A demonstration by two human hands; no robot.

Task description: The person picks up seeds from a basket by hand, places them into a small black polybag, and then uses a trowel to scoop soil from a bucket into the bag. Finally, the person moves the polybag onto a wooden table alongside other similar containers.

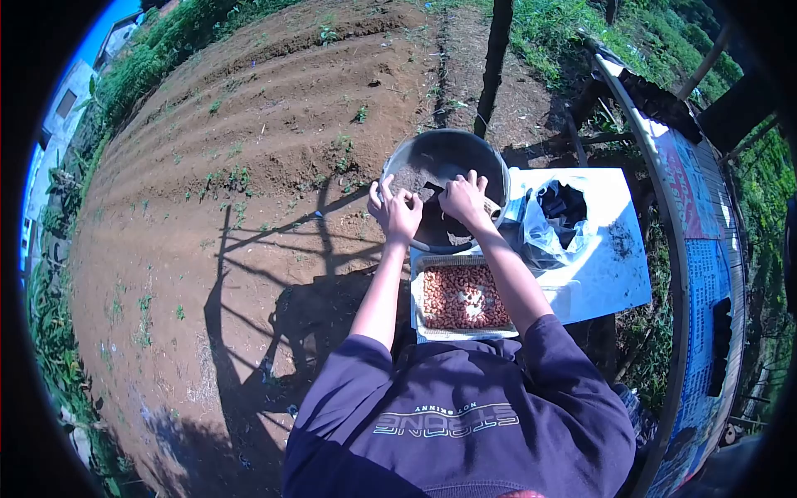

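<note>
My left hand [397, 215] is over the left side of a dark round basin [400, 156] with greyish soil [408, 181] in it. Its thumb and forefinger are pinched at the edge of a small black plastic bag [432, 189]. From the other side, my right hand [463, 199] closes on the same bag with curled fingers, which partly hide it. A short pale tube-like piece [492, 208] lies by the right wrist, inside the basin's rim. Below the basin, a pale rectangular basket [420, 297] holds many reddish-brown seeds [444, 305].
On the white table [618, 274] to the right stands a clear plastic bag [544, 249] with black pieces [564, 203] inside. A dark post [496, 70] rises behind the basin. A curved printed panel [701, 307] borders the right side; tilled soil [274, 141] stretches left.
</note>
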